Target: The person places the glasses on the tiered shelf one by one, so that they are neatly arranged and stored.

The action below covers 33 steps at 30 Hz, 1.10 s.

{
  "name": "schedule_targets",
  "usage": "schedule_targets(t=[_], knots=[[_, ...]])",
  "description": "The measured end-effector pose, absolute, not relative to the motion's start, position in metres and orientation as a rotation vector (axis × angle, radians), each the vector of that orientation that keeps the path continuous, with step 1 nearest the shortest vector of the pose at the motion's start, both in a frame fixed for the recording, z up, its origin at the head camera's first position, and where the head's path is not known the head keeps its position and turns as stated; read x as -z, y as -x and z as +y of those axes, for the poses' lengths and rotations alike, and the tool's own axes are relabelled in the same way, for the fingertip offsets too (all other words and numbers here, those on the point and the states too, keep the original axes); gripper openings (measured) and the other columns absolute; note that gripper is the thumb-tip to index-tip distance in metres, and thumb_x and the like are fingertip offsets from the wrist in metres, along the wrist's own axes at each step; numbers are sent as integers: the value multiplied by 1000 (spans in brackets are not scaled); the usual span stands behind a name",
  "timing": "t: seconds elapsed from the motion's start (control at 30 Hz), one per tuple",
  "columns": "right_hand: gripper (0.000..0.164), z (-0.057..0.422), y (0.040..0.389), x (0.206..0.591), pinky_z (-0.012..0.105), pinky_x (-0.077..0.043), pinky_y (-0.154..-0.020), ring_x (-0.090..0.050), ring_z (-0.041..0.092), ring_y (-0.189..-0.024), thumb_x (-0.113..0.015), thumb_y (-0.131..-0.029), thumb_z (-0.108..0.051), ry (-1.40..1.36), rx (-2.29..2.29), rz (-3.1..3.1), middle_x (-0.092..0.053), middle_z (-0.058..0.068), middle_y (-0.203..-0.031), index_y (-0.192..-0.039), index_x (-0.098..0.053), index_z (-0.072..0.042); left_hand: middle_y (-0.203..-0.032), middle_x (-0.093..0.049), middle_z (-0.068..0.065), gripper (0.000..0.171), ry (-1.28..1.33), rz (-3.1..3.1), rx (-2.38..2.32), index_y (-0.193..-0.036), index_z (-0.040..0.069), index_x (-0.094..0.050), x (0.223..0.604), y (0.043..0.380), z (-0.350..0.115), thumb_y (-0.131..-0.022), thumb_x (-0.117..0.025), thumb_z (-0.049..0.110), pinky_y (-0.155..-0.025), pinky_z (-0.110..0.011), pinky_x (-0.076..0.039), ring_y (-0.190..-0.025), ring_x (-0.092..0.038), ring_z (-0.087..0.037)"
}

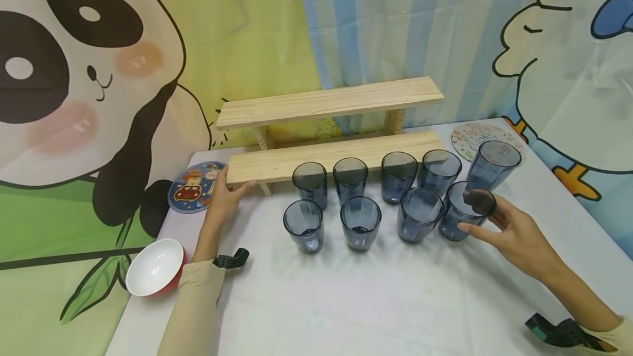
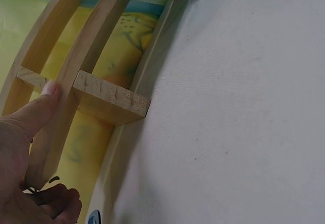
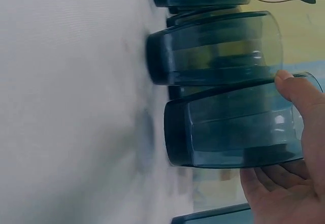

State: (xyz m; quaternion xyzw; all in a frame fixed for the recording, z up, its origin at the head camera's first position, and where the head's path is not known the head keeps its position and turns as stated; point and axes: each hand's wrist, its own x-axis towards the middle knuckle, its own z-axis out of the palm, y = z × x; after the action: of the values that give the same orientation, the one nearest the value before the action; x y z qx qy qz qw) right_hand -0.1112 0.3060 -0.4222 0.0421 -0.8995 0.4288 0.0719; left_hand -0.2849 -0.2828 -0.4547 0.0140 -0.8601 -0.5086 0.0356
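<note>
In the head view, my right hand (image 1: 519, 235) holds a blue tinted glass tumbler (image 1: 452, 221) at the right end of the front row. The right wrist view has the thumb (image 3: 294, 88) near that tumbler's rim and the other fingers on its opposite side. Its base shows farther from the white tabletop than the base of the neighbouring tumbler (image 3: 218, 51). At the far left, my left hand (image 1: 222, 199) grips the left end of a two-tier wooden shelf's lower board (image 1: 316, 158). In the left wrist view the thumb (image 2: 40, 107) lies along the board, with the other fingers curled below.
Several more blue tumblers (image 1: 360, 224) stand upright in two rows before the shelf. The upper board (image 1: 331, 103) rises behind. A patterned round mat (image 1: 475, 136) lies at the back right, a blue round mat (image 1: 188, 188) at left. A white-and-red bowl (image 1: 155, 268) sits near the left edge.
</note>
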Motion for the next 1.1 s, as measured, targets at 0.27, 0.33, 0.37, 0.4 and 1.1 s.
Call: schedule_targets(t=[0.27, 0.33, 0.37, 0.4, 1.1], knots=[[79, 305, 112, 379, -7, -33, -95, -51, 38, -145, -87, -91, -24, -86, -1170, -2690, -53, 30, -150, -156, -46, -2, -171, -19, -27, 106, -39, -2665, 1532, -169, 5, -9, 455, 284, -283, -96, -78, 40, -129, -59, -20, -158, -22, -44], [74, 305, 114, 366, -6, -34, -97, -52, 11, -145, -87, -90, -19, -109, -1154, -2659, -55, 27, -146, -152, -51, -2, -172, -18, -27, 106, -42, -2669, 1528, -169, 5, -8, 454, 284, -282, -97, -78, 40, -129, -60, -20, -158, -22, -44], [72, 305, 116, 359, -5, -34, -98, -50, 0, -142, -87, -90, -16, -123, -1156, -2641, -56, 21, -145, -151, -52, -2, -172, -18, -27, 106, -43, -2670, 1527, -169, 6, -8, 454, 284, -282, -97, -78, 40, -129, -60, -20, -158, -22, -44], [70, 305, 117, 351, -4, -34, -99, -47, -11, -136, -86, -90, -16, -124, -1144, -2632, -57, 17, -145, -150, -53, -3, -172, -18, -27, 106, -44, -2671, 1527, -169, 6, -8, 454, 284, -282, -97, -78, 39, -129, -60, -20, -158, -22, -44], [58, 294, 242, 263, 17, -42, -80, -56, 7, -101, -75, -96, -50, -37, -1185, -2600, -61, -11, -112, -138, -58, -14, -172, -19, -25, 104, -16, -2660, 1510, -169, 5, -10, 456, 283, -282, -98, -77, 41, -128, -62, -20, -158, -22, -45]])
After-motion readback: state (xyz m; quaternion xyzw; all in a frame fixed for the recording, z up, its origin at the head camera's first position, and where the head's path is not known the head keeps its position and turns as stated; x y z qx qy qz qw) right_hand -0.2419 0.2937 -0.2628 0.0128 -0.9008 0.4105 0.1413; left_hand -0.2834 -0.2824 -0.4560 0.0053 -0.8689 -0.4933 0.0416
